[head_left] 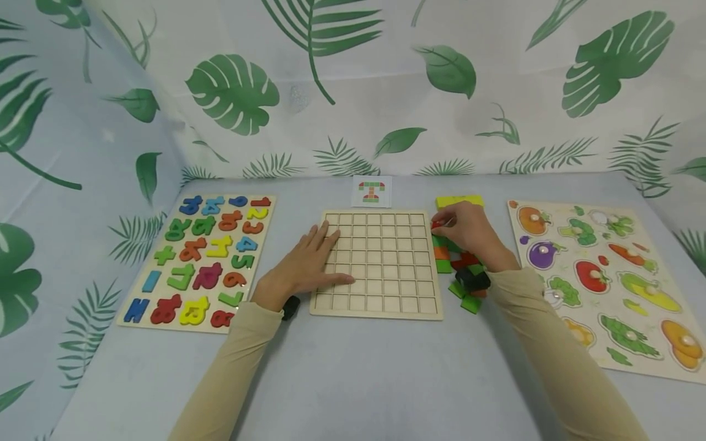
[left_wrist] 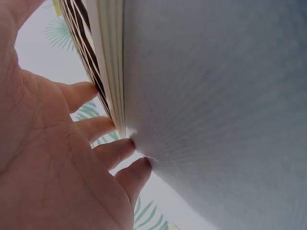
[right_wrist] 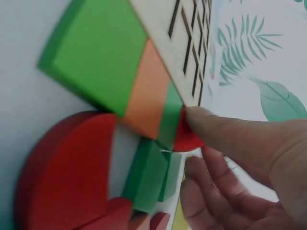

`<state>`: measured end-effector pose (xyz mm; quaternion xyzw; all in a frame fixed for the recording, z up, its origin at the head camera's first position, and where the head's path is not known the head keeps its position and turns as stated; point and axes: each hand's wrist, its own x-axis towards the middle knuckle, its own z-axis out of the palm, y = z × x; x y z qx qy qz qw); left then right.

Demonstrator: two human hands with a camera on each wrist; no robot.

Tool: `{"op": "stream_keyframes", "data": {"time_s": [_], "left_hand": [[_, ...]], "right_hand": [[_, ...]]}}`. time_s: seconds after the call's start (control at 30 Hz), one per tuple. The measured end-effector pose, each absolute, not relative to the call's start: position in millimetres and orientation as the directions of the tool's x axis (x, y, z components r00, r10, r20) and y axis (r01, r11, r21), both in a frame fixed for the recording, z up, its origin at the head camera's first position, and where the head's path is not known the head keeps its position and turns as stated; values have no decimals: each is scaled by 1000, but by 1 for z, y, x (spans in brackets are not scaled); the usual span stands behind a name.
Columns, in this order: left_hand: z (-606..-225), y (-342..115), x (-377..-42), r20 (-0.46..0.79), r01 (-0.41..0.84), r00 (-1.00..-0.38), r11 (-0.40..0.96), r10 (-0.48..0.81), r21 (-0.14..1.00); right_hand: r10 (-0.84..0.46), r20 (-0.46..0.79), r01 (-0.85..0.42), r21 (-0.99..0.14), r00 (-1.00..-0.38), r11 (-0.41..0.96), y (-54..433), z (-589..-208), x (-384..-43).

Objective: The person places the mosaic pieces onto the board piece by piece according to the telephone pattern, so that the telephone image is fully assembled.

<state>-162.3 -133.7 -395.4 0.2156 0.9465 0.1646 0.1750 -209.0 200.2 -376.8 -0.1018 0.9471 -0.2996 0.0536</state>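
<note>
A wooden grid board [head_left: 380, 316] lies in the middle of the table, its square cells bare. My left hand [head_left: 309, 262] rests spread on its left side, thumb and fingertips over the cells; in the left wrist view the fingers [left_wrist: 79, 96] meet the board's edge. At the far right edge of the board, my right hand [head_left: 469, 229] pinches a red rounded block [right_wrist: 188, 136] between thumb and fingers. Below it, an orange block [right_wrist: 149, 88] and a green square block [right_wrist: 96, 52] line the board's side. Looser red and green blocks lie under the right wrist.
Behind the board stands a small pattern card [head_left: 372, 192] showing a red, green and orange shape. A number puzzle board [head_left: 201, 263] lies on the left, a vegetable puzzle board [head_left: 601, 275] on the right. Yellow blocks [head_left: 455, 201] sit beyond the right hand.
</note>
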Motion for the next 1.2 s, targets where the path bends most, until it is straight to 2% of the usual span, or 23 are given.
{"op": "stream_keyframes", "data": {"time_s": [0.5,0.83,0.97,1.2], "left_hand": [[-395,-133,-162,-277,343,-844,859,459,379],[-394,-133,-163,-281,336,-847,864,452,376],[-394,-133,-163,-286,336,-844,863,454,378],[-392,-132,-162,-288,335,-845,865,451,373]], "right_hand": [[-255,160,-300,-595,-953,746,208,-382,-193],[-293,363,-462,-592,-884,660,198,-362,-187],[-331,377,-499,-589,-865,635,189,-352,-185],[-383,309,-490,-627,-870,606,175,-345,-184]]}}
